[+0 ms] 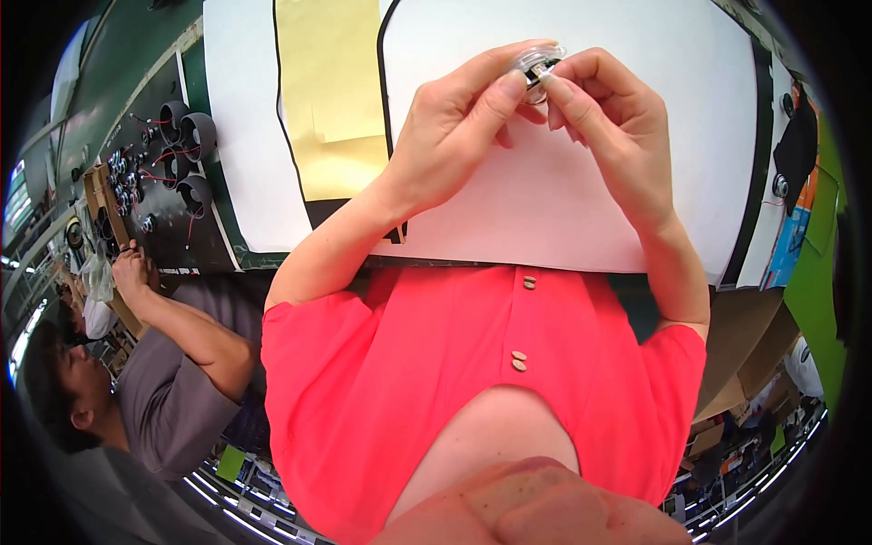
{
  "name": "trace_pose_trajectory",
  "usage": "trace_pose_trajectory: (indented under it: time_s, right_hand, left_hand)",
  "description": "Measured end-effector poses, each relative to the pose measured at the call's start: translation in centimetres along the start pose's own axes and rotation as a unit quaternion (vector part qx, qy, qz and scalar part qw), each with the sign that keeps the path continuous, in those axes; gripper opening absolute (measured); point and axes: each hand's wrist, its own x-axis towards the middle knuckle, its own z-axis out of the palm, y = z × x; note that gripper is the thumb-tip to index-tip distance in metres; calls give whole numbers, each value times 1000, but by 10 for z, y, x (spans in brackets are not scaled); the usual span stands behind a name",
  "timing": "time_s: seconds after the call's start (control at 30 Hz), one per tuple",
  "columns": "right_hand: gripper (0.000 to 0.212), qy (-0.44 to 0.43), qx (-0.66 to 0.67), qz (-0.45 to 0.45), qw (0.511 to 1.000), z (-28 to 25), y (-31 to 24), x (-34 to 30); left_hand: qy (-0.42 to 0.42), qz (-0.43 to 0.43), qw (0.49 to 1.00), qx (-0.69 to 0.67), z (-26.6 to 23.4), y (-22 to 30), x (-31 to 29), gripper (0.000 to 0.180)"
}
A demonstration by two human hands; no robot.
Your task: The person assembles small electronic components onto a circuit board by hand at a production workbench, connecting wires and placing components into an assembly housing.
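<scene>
over white sheeting, both grips narrowly pinch a seemingly round part

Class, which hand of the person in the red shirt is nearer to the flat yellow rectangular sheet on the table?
Left. The left hand is just to the right of the yellow sheet; the right hand is farther right, beyond the left hand.
</scene>
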Motion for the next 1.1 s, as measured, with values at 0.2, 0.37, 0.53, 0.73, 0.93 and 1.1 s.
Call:
trace_pose_trajectory:
  time_s: [0.2, 0.37, 0.53, 0.73, 0.93, 1.1]
  right_hand:
    - [15, 87, -164, -124, 975, -7, 10, -2]
    - [23, 20, -112, -86, 990, -10, 11, -1]
    - [20, 22, -120, -75, 990, -11, 10, -1]
    - [19, 21, -170, -160, 972, -9, 13, 2]
    - [19, 26, -193, -188, 963, -5, 10, -1]
    - [19, 30, -197, -188, 962, -2, 11, -4]
  left_hand:
    - [-24, -27, 999, -41, -3, 4, 0, 34]
    - [-34, -37, 998, -46, -4, 3, -3, 37]
    - [-43, -49, 996, -54, -4, 7, -3, 35]
    - [-56, -59, 996, -27, -5, 10, -2, 29]
    - [-44, -66, 995, -58, -5, 4, -2, 27]
    - [-44, -58, 995, -60, -4, 5, -6, 26]
